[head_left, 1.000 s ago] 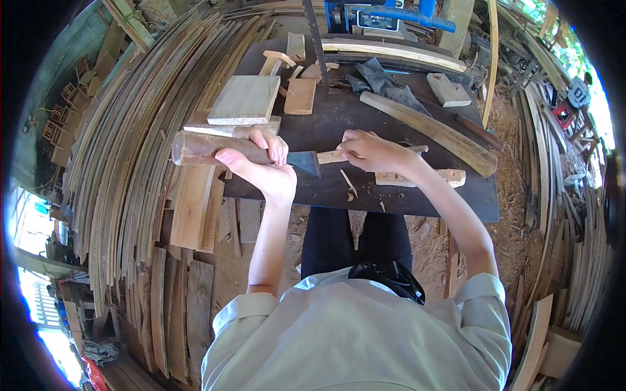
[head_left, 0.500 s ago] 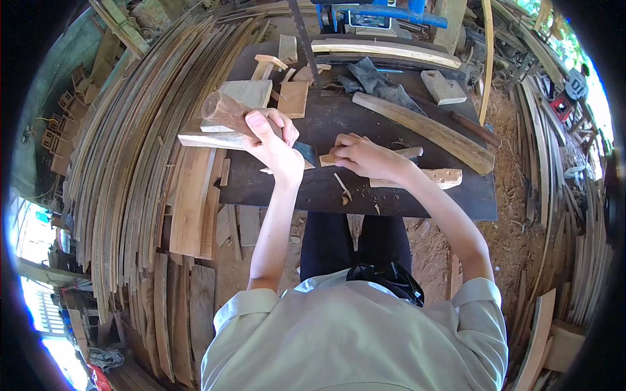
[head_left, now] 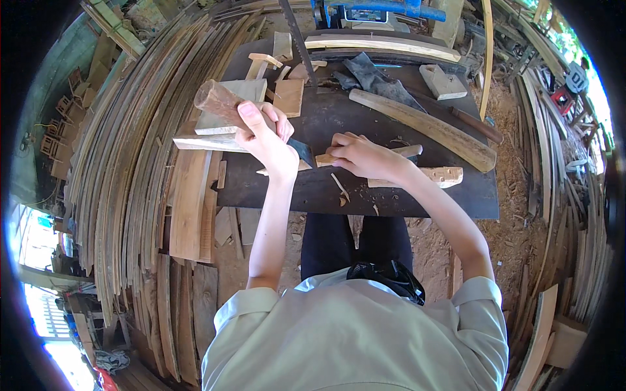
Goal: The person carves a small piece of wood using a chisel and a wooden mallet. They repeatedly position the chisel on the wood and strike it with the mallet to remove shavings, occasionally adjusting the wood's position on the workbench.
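Observation:
My left hand (head_left: 267, 137) is closed round the thick round wooden handle (head_left: 215, 99) of a broad dark-bladed cutting tool (head_left: 301, 152), its handle angled up to the left. My right hand (head_left: 355, 155) pinches a small wooden piece (head_left: 324, 159) just right of the blade, low over the dark tabletop (head_left: 417, 202); whether blade and wood touch I cannot tell. Pale shavings (head_left: 339, 186) lie in front of my right hand. A notched pale block (head_left: 447, 177) and a short stick (head_left: 412, 150) lie beside and partly behind it.
Boards (head_left: 231, 91) sit at the table's left, a long curved wooden piece (head_left: 424, 127) and dark cloth (head_left: 365, 72) behind my hands. An upright dark saw-like blade (head_left: 297, 45) and blue machine (head_left: 411, 10) stand at the back. Long strips (head_left: 124, 169) are stacked left.
Since a second ago the tool's handle has tilted up and my left hand turned upright with it. My right hand has shifted slightly, still gripping the small wooden piece.

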### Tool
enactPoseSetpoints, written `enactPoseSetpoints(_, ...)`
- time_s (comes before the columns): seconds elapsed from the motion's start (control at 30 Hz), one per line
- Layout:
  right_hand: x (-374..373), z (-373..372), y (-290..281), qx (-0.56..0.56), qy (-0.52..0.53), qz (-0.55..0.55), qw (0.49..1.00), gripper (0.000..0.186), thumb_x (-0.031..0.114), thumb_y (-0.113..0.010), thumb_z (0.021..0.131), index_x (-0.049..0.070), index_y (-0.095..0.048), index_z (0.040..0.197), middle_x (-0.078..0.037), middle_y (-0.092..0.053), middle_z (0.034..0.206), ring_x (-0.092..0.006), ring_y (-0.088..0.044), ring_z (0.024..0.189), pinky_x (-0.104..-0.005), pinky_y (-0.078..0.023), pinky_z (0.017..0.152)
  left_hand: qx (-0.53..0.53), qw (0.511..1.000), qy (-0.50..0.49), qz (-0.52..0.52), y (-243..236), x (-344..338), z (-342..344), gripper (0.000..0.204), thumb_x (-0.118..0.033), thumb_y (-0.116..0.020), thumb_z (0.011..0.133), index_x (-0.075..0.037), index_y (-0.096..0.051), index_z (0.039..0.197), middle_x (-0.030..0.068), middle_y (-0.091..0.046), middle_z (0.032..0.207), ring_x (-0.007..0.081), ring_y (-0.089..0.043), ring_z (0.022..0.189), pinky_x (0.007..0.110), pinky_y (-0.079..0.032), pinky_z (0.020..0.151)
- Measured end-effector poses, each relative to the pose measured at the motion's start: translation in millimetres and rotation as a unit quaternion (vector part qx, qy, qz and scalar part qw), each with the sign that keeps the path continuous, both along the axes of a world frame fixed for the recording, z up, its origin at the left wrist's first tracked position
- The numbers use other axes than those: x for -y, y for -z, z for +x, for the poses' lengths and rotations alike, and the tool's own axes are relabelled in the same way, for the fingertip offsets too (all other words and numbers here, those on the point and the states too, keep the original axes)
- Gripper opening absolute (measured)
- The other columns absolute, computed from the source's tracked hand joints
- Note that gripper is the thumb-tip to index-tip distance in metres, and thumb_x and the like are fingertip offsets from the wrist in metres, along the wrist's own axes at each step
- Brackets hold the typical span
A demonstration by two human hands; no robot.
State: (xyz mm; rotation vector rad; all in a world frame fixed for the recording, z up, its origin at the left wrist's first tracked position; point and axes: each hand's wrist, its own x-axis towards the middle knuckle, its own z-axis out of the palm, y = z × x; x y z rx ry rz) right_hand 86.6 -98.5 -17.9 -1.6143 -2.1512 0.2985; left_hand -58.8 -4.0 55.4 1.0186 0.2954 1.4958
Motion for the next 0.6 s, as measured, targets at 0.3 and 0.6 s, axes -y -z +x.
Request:
enactPoseSetpoints(0.3, -0.7, -0.7, 3.3, 0.001, 0.003, 0.02, 1.0, 0.021, 0.018, -0.054, 0.091, 0.005, -0.06, 0.108, -0.009, -0.051, 0.101, -0.0261, -0.054, 0.1, -0.041, -0.045, 0.085, -0.009, 1.0, -0.011, -0.021, -3.2, -1.7, 1.9, 0.055, -0.055, -0.057, 0.087, -0.007, -0.042, 0.064, -0.0002, -0.041, 0.052, 0.0064, -0.038, 0.039, 0.021, -0.023, 0.037)
enactPoseSetpoints(0.6, 1.6, -2.5, -1.4, 0.015, 0.011, 0.014, 1.0, 0.021, 0.018, -0.053, 0.092, 0.005, -0.06, 0.108, -0.008, -0.051, 0.101, -0.0247, -0.054, 0.101, -0.0405, -0.046, 0.084, -0.068, 0.997, -0.035, -0.004, -11.2, 2.2, 8.6, 0.059, -0.061, -0.053, 0.087, -0.008, -0.04, 0.062, -0.0013, -0.036, 0.05, 0.0065, -0.032, 0.039, 0.022, -0.021, 0.037)
